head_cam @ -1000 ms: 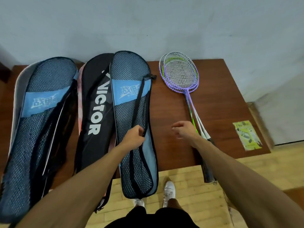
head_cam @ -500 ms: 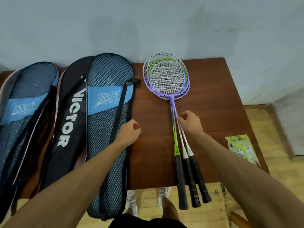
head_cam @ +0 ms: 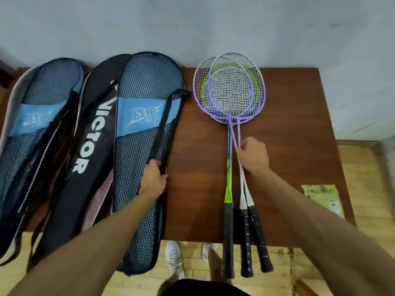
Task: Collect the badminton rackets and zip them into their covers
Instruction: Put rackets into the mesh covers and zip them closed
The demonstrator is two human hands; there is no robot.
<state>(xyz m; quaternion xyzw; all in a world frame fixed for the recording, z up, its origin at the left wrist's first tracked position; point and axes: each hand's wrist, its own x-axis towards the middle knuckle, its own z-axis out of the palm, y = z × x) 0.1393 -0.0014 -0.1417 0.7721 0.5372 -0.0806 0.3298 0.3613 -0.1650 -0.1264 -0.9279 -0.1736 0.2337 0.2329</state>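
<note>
Collecting step: the right grip [head_cam: 253, 155] pinches the purple rackets [head_cam: 229, 92] by their shafts; the left grip [head_cam: 152, 178] seems to hold the mesh cover [head_cam: 147, 82]. Next, open that cover.

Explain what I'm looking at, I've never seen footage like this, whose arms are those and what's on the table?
No machine here: a person wears a head camera, so the picture looks down past their own bare arms. On a brown table lie three badminton rackets, heads overlapping, handles past the near edge. Left of them lie a mesh cover, a black cover lettered VICTOR and a second mesh cover. A yellow leaflet lies at the right. The left hand grips the mesh cover at its black strap; the right hand pinches the thin shafts of two rackets.
</note>
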